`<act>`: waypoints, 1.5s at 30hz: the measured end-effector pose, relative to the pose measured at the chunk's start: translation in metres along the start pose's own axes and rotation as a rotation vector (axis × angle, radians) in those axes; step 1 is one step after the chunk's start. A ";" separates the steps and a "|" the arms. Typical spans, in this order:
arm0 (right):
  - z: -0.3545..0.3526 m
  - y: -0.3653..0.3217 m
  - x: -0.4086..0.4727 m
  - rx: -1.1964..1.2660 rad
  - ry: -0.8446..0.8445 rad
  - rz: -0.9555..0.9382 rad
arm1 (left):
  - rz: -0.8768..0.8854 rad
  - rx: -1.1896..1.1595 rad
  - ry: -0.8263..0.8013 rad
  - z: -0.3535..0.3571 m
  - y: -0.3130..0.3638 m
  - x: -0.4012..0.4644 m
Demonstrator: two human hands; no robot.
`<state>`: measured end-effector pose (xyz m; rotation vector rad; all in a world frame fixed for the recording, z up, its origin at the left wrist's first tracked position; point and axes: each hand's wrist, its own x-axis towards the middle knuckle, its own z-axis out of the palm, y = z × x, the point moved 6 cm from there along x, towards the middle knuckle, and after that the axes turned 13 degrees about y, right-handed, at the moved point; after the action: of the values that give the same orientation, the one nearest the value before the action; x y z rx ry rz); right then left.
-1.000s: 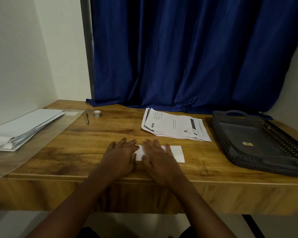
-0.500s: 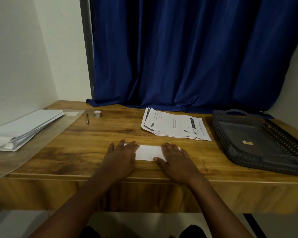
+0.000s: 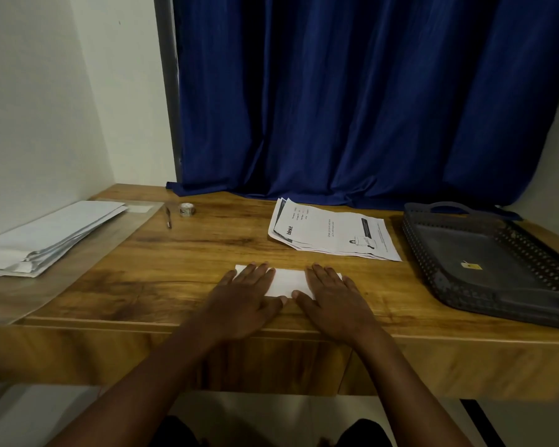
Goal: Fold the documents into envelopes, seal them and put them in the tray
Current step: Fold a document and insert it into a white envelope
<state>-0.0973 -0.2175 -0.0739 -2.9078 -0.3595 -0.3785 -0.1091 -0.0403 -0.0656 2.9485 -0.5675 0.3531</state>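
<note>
Table: set against the curtain behind, the wall at left.
Folded sheet: laid flat near the front edge, centre; left hand pressed on its left end, right hand on its right end.
Document stack: placed behind the folded sheet, slightly right.
Tray: placed at far right, beside the document stack.
Envelopes: piled at far left.
Pen, tape roll: laid side by side at the back left, between envelopes and document stack.
</note>
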 end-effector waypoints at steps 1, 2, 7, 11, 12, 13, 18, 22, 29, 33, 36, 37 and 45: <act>0.000 0.000 0.000 0.000 0.000 -0.002 | -0.022 -0.002 -0.003 -0.001 -0.006 -0.002; -0.001 -0.001 0.000 0.000 -0.002 -0.001 | -0.039 -0.005 -0.001 -0.003 -0.010 -0.005; -0.002 -0.001 -0.002 0.021 0.012 -0.002 | -0.051 -0.028 0.009 -0.006 -0.012 -0.011; -0.013 -0.006 -0.014 0.084 0.069 -0.028 | -0.026 -0.014 0.015 -0.012 -0.012 -0.025; -0.016 -0.008 -0.019 0.085 0.079 -0.048 | -0.011 -0.008 0.025 -0.014 -0.013 -0.031; -0.020 -0.011 -0.026 0.070 0.087 -0.075 | 0.004 -0.007 0.039 -0.016 -0.014 -0.038; -0.021 -0.014 -0.064 -0.002 0.100 -0.193 | 0.026 -0.137 0.155 -0.020 -0.039 -0.075; -0.025 -0.017 -0.078 -0.026 0.222 -0.248 | 0.054 -0.325 0.355 -0.027 -0.051 -0.094; -0.075 -0.058 -0.066 -0.151 0.426 -0.373 | -0.046 -0.792 0.455 -0.059 -0.045 -0.090; -0.100 -0.078 -0.052 0.065 0.211 -0.316 | -0.197 -0.865 0.529 -0.077 -0.055 -0.088; -0.096 -0.085 -0.039 0.275 -0.138 -0.250 | -0.273 -0.927 0.548 -0.094 -0.067 -0.090; -0.093 -0.091 -0.035 0.351 -0.245 -0.253 | -0.283 -0.939 0.550 -0.099 -0.072 -0.091; -0.064 -0.138 -0.013 0.905 -0.364 -0.153 | -0.306 -0.853 0.528 -0.114 -0.092 -0.098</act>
<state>-0.1597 -0.1025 0.0049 -2.0416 -0.6114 0.2553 -0.1861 0.0972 0.0137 1.9652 -0.1262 0.6289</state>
